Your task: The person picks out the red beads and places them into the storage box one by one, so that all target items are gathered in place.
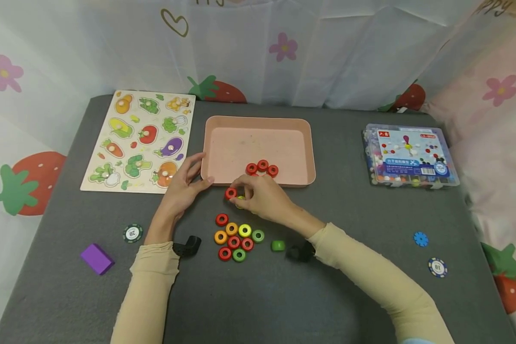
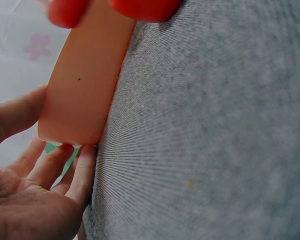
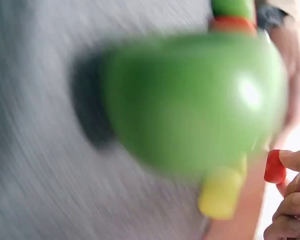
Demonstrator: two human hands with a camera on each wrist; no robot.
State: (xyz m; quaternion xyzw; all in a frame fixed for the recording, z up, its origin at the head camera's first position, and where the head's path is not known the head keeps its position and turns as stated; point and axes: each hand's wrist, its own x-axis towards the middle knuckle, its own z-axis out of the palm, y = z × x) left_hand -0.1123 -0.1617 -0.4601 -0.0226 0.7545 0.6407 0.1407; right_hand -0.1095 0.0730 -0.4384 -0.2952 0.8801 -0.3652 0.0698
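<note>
In the head view my right hand [image 1: 264, 197] pinches a red ring bead [image 1: 231, 193] just in front of the pink tray [image 1: 258, 125]. A yellow ring bead [image 1: 240, 203] lies beside those fingers, partly hidden by them. My left hand [image 1: 184, 184] holds the tray's front left corner, thumb on the front and fingers along the side, as the left wrist view of the tray wall [image 2: 87, 85] shows. Inside the tray, red ring beads [image 1: 263, 165] stand near the front rim. Red, orange, yellow and green ring beads [image 1: 234, 242] are grouped on the table before the tray.
A vegetable puzzle board [image 1: 144, 143] lies left of the tray. At the right is a clear plastic case [image 1: 413, 155]. A green bead [image 1: 277, 245], a purple block [image 1: 97, 259], a dark green chip [image 1: 133, 233], a blue disc [image 1: 421, 239] and another chip [image 1: 437, 267] lie around.
</note>
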